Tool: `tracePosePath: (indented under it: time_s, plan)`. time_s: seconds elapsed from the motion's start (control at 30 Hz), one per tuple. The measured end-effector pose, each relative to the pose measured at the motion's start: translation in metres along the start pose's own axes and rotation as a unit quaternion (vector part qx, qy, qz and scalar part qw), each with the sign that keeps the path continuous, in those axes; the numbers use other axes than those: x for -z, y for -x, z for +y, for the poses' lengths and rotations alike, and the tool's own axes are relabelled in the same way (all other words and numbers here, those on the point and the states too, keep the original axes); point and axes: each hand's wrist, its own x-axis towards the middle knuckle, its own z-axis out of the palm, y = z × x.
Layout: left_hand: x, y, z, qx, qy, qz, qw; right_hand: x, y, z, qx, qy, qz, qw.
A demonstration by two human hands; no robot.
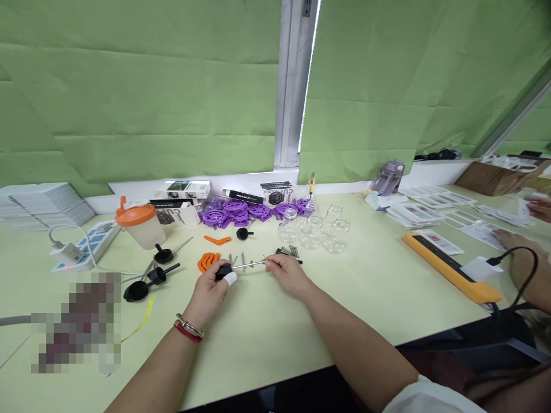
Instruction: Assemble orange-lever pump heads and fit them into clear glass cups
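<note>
My left hand (210, 289), with a white covering on one finger, is closed round a black piece (223, 272). From that piece a thin metal rod (249, 265) runs level to the right. At the rod's far end the fingers of my right hand (286, 274) are pinched together; any small part between them is hidden. Just behind the rod lie several loose metal pins (243, 261) and stacked orange curved pieces (208, 262). Dark coil springs (294, 250) lie close behind my right hand. A small round black part (243, 233) and an orange bracket (217, 240) sit farther back.
Purple plastic parts (236, 212) and clear rounded containers (333, 244) stand at the back. Left are black parts with stems (138, 291), an orange-lidded cup (142, 226) and a power strip (97, 244). Right are an orange power strip (447, 269) and another person's hand (516, 244) over printed sheets.
</note>
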Motion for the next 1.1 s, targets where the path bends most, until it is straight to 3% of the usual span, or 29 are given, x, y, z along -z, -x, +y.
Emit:
tracePosePath:
  time_s: [0.47, 1.1]
  plan:
    - [0.0002, 0.0015, -0.0003, -0.008, -0.02, -0.01, 1.0, -0.0064, -0.0017, 0.0021, -0.039, -0.113, 0.061, 0.991]
    - [0.0012, 0.0008, -0.0035, -0.023, -0.025, -0.014, 0.999, -0.0019, 0.0, 0.0017, -0.04, -0.028, 0.03, 0.998]
